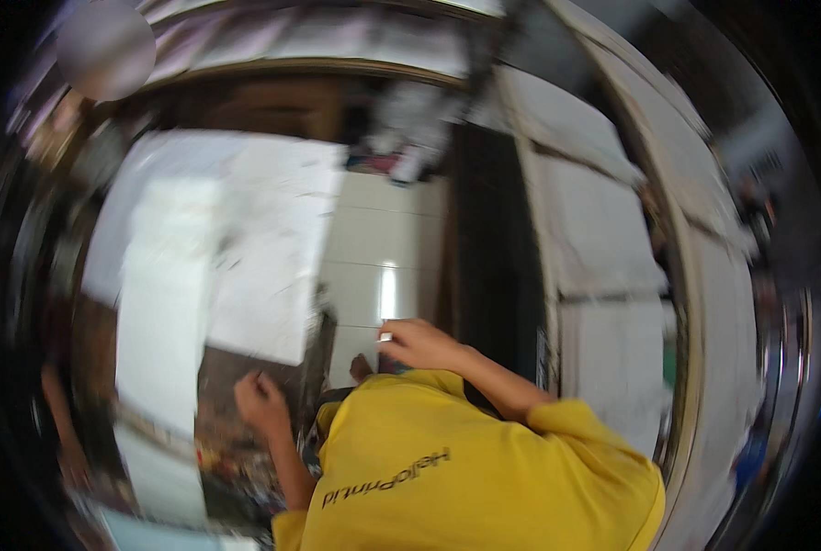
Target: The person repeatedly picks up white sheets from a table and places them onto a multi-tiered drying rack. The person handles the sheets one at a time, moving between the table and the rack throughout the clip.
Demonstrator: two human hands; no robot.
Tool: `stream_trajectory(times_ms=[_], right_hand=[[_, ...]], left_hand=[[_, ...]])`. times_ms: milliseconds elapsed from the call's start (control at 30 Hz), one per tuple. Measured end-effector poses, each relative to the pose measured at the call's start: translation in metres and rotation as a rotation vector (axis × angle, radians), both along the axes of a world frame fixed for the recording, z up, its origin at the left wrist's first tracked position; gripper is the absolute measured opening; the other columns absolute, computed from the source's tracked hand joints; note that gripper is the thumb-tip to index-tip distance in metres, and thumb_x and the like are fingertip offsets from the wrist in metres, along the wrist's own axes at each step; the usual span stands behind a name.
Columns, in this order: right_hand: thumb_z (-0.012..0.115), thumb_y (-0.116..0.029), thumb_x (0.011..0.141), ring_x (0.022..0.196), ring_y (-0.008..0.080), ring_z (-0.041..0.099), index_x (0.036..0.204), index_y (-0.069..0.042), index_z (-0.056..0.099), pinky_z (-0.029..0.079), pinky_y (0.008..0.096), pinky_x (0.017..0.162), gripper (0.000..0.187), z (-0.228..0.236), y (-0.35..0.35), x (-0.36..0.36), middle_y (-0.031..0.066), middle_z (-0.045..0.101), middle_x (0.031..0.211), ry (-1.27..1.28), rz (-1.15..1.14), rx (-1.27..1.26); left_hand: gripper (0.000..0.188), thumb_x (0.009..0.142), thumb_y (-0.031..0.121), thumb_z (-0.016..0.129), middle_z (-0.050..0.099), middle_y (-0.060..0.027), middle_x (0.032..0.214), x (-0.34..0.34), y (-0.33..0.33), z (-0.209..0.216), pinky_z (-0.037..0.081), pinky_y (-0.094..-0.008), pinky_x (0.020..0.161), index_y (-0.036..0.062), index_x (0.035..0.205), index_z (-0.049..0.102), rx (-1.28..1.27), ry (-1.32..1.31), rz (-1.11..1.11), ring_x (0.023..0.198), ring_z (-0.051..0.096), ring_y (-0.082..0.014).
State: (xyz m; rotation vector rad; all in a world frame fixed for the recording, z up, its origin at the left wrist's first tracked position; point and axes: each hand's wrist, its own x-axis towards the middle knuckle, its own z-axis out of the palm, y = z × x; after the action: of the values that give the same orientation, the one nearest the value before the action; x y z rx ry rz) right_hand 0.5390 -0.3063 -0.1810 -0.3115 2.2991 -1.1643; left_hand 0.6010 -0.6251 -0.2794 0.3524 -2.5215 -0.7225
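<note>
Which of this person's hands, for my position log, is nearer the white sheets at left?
The left hand, near the white sheets; the right hand is farther, above floor tiles.

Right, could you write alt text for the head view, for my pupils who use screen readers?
A person in a yellow T-shirt is seen from above, the left hand near large white sheets on a brown table and the right hand over pale floor tiles. The picture is blurred; white sheet-like layers line the right side.

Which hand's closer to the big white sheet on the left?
Left. The left hand is by the near edge of the white sheet; the right hand is farther, to its right.
</note>
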Motion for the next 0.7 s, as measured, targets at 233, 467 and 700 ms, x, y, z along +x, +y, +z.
stream_trajectory(times_ms=[233,467,700], right_hand=[[0.057,-0.026,0.097,0.096,0.0346,0.065,0.111,-0.003,0.060,0.049,0.0445,0.085,0.028,-0.001,-0.005,0.007,0.0184,0.068,0.104,0.016,-0.026,-0.028],[0.063,-0.021,0.092,0.082,0.0312,0.068,0.103,-0.002,0.065,0.053,0.0395,0.075,0.022,-0.041,-0.013,0.025,0.0166,0.069,0.089,0.076,-0.070,-0.049],[0.065,-0.015,0.093,0.073,0.0162,0.060,0.102,0.003,0.063,0.050,0.0313,0.070,0.020,-0.044,-0.031,0.014,0.0102,0.067,0.082,-0.063,0.005,-0.032]], left_hand=[[0.010,0.092,0.009,0.064,0.060,-0.0126,0.088,0.000,0.001,-0.013,0.048,-0.0397,0.071,-0.0005,0.095,0.063,0.052,-0.089,-0.011,0.080,0.059,-0.0305],[0.004,0.084,0.010,0.064,0.060,-0.0135,0.082,0.004,-0.005,0.007,0.047,-0.0444,0.069,0.0055,0.084,0.064,0.078,-0.024,0.033,0.078,0.060,-0.0346],[0.004,0.085,0.009,0.067,0.059,-0.0084,0.080,0.016,-0.005,0.011,0.048,-0.0417,0.066,0.0063,0.085,0.064,0.283,0.070,0.080,0.072,0.061,-0.0301]])
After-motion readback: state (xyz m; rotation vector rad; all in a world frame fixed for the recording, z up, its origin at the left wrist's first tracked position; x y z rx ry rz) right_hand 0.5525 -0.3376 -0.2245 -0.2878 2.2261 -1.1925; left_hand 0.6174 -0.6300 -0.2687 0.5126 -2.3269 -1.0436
